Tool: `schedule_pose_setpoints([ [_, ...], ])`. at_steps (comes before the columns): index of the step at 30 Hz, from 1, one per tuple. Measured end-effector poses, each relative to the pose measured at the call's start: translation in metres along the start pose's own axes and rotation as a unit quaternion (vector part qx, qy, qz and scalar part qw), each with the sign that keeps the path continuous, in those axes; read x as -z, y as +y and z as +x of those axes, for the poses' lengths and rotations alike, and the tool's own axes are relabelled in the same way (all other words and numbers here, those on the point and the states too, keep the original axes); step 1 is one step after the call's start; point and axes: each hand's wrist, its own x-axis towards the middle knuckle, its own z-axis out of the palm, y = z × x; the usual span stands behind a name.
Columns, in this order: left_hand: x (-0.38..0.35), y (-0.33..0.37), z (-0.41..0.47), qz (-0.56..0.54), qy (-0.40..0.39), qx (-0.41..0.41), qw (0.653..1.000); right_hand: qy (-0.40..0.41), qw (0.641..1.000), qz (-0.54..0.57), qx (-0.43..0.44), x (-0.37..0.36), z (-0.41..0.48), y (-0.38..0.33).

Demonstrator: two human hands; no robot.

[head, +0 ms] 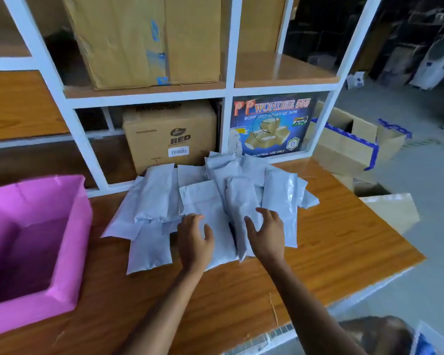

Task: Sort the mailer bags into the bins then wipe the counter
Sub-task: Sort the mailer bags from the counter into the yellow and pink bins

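Risk: overlapping grey mailer bags (208,198) beneath left hand (194,237) and right hand (267,234), fingers (264,213) spread, holding nothing; careless grab may drag neighbours off tabletop (331,226).

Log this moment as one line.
phase: sorting | left hand: open, at mailers | right hand: open, at mailers | mailers: piled on counter | pink bin: left of mailers

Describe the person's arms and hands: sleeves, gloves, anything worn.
The left forearm and right forearm are bare, and no sleeve is in view. The left hand and right hand wear no gloves. No watch, bracelet or ring shows on either, and no markings can be seen.
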Motion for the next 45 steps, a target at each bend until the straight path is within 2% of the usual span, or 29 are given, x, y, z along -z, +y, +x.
schedule_pose_setpoints([
  [2,-0.017,0.006,0.007,0.079,-0.058,0.067,0.993,-0.004,0.999,-0.035,0.009,-0.01,0.015,0.004],
  [4,-0.033,0.008,0.008,0.155,-0.132,0.132,0.97,-0.03,0.996,-0.076,0.02,-0.024,0.024,0.009],
  [6,-0.044,0.003,0.007,0.182,-0.15,0.135,0.962,-0.063,0.992,-0.111,0.018,-0.037,0.029,0.018],
  [9,-0.048,-0.01,0.005,0.193,-0.138,0.096,0.967,-0.067,0.99,-0.124,0.024,-0.051,0.033,0.033],
  [12,-0.042,-0.024,0.005,0.157,-0.122,0.046,0.979,-0.06,0.991,-0.117,0.026,-0.057,0.037,0.035],
  [16,-0.015,-0.024,0.005,0.131,-0.067,-0.006,0.989,-0.026,0.999,-0.035,0.023,-0.054,0.039,0.034],
  [20,0.034,-0.014,0.005,0.104,-0.003,-0.034,0.994,0.043,0.997,0.056,0.043,-0.04,0.026,0.013],
  [23,0.085,-0.012,0.01,0.113,0.039,-0.04,0.992,0.072,0.988,0.107,0.089,-0.034,0.01,-0.027],
  [29,0.203,-0.037,0.03,0.174,0.103,-0.039,0.978,0.021,0.961,0.206,0.181,-0.065,-0.032,-0.141],
  [36,0.362,-0.119,0.048,0.237,0.174,-0.03,0.955,0.011,0.918,0.297,0.264,-0.129,-0.096,-0.294],
  [41,0.473,-0.213,0.061,0.303,0.152,-0.036,0.94,-0.028,0.909,0.308,0.28,-0.19,-0.148,-0.396],
  [45,0.524,-0.292,0.077,0.319,0.12,-0.012,0.94,-0.06,0.906,0.278,0.313,-0.246,-0.182,-0.462],
])
